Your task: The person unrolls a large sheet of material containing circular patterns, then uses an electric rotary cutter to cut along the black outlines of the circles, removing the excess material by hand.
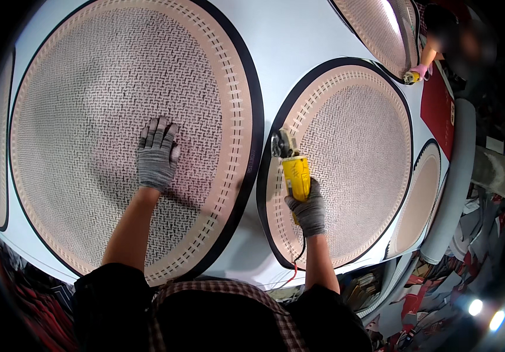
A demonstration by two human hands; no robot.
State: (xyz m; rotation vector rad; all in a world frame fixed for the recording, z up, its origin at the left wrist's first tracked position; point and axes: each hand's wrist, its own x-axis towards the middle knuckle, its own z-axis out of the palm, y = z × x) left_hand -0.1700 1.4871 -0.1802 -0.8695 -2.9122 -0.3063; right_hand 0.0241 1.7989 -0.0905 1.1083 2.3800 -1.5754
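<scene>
The fingers of the left hand lie spread and flat, holding nothing, pressed palm-down on the woven middle of the big round rug that fills the left half of the table. The hand wears a grey knit glove, and the bare forearm runs back from it to a dark sleeve at the lower edge. The right hand, gloved the same way, is curled tight round the yellow body of a cutter; its metal head with a small disc points away from the person and sits over the pale dotted border of a second rug, at that rug's left side, just inside its black rim (I can't tell whether the disc touches the pile). A dark cord drops from the tool's rear past the wrist toward the table edge. The two rugs lie side by side, near but apart, on a white sheet, each with a woven centre, a tan band of dashes and a black edge. More round pieces show at the far right and top. At the top right another person's hand, in a pink glove, holds a second yellow tool at the edge of a third rug.
</scene>
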